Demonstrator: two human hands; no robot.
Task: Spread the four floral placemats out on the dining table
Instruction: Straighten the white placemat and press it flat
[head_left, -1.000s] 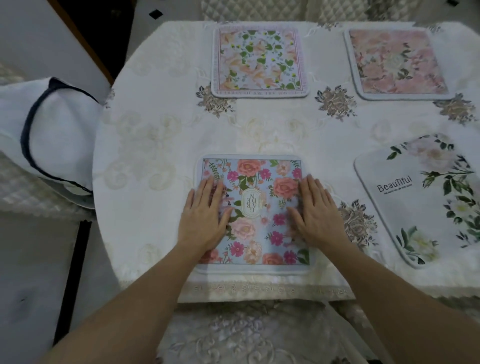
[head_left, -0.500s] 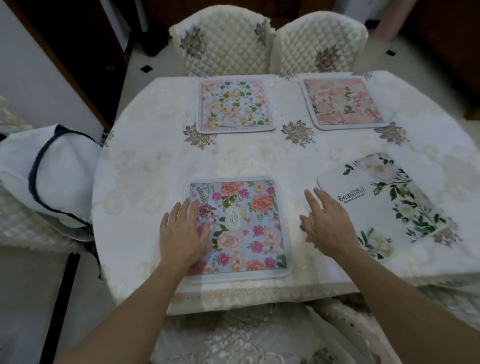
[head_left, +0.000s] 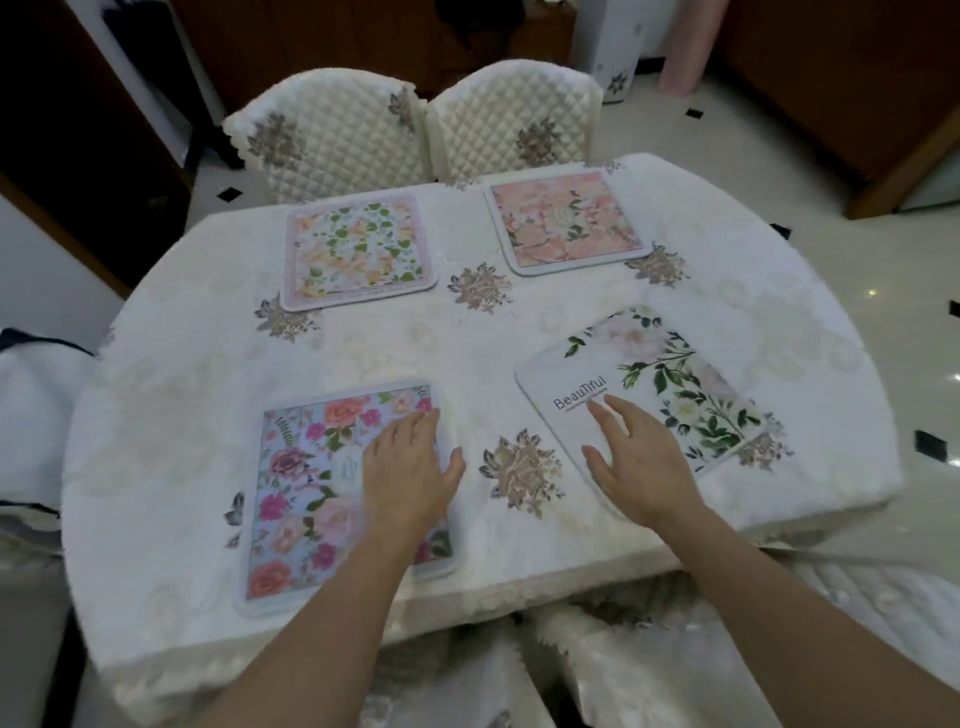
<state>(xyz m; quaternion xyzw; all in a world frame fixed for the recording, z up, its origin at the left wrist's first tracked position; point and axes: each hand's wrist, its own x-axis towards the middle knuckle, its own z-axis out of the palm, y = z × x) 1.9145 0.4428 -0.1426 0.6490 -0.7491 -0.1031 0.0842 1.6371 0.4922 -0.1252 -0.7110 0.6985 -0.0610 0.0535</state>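
Several floral placemats lie flat on the white-clothed dining table (head_left: 171, 415). A blue mat with pink roses (head_left: 306, 483) sits at the near left; my left hand (head_left: 408, 467) rests open over its right part, fingers spread. At the near right a white mat printed "Beautiful" with green leaves (head_left: 675, 384) lies turned at an angle; my right hand (head_left: 636, 457) hovers open over its near left corner. A mat with green leaves and peach flowers (head_left: 358, 249) lies at the far left, and a pink rose mat (head_left: 563, 223) at the far right.
Two quilted cream chairs (head_left: 415, 130) stand at the table's far side. A white cushion with dark piping (head_left: 31, 415) sits off the left edge. The tablecloth carries brown embroidered flowers (head_left: 522, 470). Pale tiled floor lies to the right.
Both hands left the blue mat's sides and shifted right: the left now lies on the mat's right part, the right reaches onto the white "Beautiful" mat. The view tilted up.
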